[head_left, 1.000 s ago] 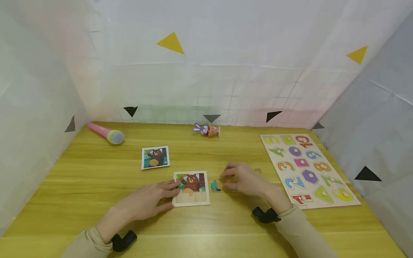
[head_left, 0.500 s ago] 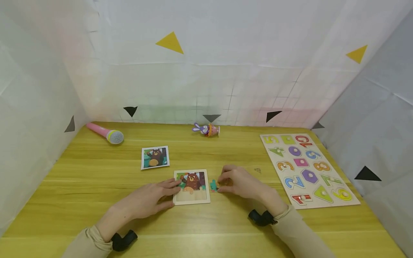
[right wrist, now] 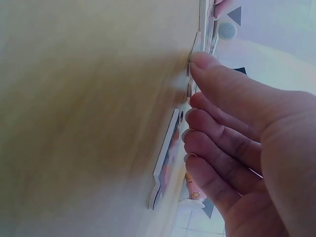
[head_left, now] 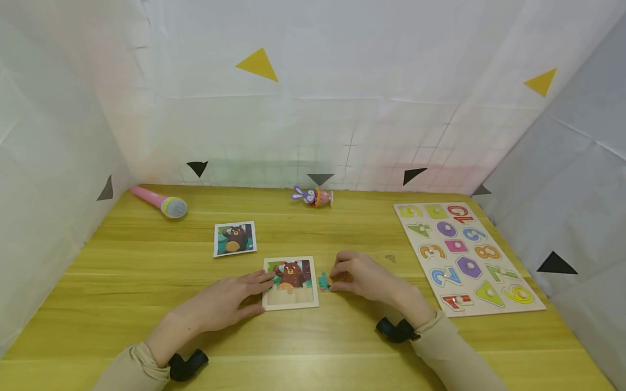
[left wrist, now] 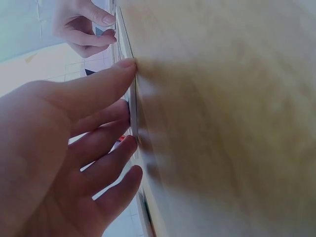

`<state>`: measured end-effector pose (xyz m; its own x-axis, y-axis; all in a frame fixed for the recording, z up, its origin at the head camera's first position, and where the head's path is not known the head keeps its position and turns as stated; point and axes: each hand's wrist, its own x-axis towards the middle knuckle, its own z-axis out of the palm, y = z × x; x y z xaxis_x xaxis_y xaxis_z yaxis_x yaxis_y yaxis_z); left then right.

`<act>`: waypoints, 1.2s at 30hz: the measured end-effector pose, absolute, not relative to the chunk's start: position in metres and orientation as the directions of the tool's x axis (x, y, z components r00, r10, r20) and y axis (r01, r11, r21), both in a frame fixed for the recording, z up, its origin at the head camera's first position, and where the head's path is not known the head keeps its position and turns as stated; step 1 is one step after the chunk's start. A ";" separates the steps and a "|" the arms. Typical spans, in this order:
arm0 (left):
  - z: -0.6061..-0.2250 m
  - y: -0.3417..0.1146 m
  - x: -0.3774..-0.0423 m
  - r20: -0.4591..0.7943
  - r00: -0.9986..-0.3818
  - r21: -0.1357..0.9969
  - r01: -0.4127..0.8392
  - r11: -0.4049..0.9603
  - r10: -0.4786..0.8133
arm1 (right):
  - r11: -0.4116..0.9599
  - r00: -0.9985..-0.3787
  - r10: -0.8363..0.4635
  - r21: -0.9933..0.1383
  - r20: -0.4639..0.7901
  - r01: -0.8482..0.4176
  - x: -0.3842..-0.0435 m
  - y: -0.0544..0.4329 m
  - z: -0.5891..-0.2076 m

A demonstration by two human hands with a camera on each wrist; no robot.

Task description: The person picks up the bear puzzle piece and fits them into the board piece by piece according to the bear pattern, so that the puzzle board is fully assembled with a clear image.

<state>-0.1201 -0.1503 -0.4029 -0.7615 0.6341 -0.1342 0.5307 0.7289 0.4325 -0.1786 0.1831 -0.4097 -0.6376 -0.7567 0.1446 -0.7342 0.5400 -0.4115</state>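
My left hand [head_left: 220, 304] lies with extended fingers at the left edge of a wooden jigsaw tray [head_left: 290, 307]. Fitted pieces in the tray's upper part form a brown bear picture [head_left: 292, 274]; bare wood shows below. In the left wrist view, the left thumb and fingertips [left wrist: 126, 64] touch the tray's side. Just right of the tray, my right hand [head_left: 367, 277] pinches a teal and orange jigsaw piece [head_left: 323, 282] between thumb and index finger. The right wrist view shows the thumb on a tilted piece [right wrist: 193, 47]. Another piece [right wrist: 165, 153] lies beside the curled fingers, hidden in the head view.
A bear picture card [head_left: 235, 239] lies behind the tray. A pink toy microphone [head_left: 161, 202] is at the back left and a purple rabbit toy [head_left: 313, 196] at the back middle. On the right lies a number and shape puzzle board [head_left: 469, 260].
Over the last second my right hand has moved slightly left and its thumb and index finger have closed on the jigsaw piece. The left hand has stayed at the tray.
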 end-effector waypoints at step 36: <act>-0.403 -0.150 -0.120 -0.114 -0.771 0.422 0.533 0.734 0.626 | 0.543 -0.641 -0.755 -0.419 0.134 -0.728 -0.180 0.184 -0.410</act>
